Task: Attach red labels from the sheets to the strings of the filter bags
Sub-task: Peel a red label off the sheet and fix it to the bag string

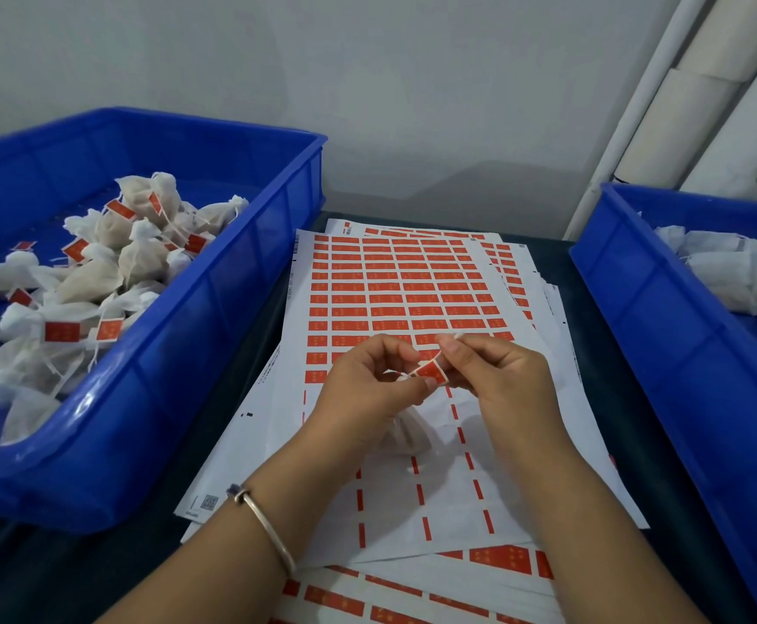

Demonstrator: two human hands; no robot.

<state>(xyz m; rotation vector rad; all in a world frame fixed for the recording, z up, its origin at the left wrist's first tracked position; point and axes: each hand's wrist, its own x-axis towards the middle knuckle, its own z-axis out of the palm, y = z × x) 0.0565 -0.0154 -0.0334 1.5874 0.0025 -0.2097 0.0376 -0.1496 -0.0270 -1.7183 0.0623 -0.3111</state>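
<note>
Over the sheet of red labels point(394, 290), my left hand point(367, 389) and my right hand point(498, 376) meet around one red label point(430, 370). Both pinch it between thumb and fingers, folded round a thin white string whose end pokes out to the left. A white filter bag point(406, 432) hangs below my hands, partly hidden by my left wrist. The near half of the top sheet is stripped, with only thin red strips left.
A blue crate point(214, 281) on the left holds several filter bags with red labels. Another blue crate point(628, 286) on the right holds several white bags without labels. More label sheets point(412, 596) are stacked underneath, toward me. White pipes run up the wall at the back right.
</note>
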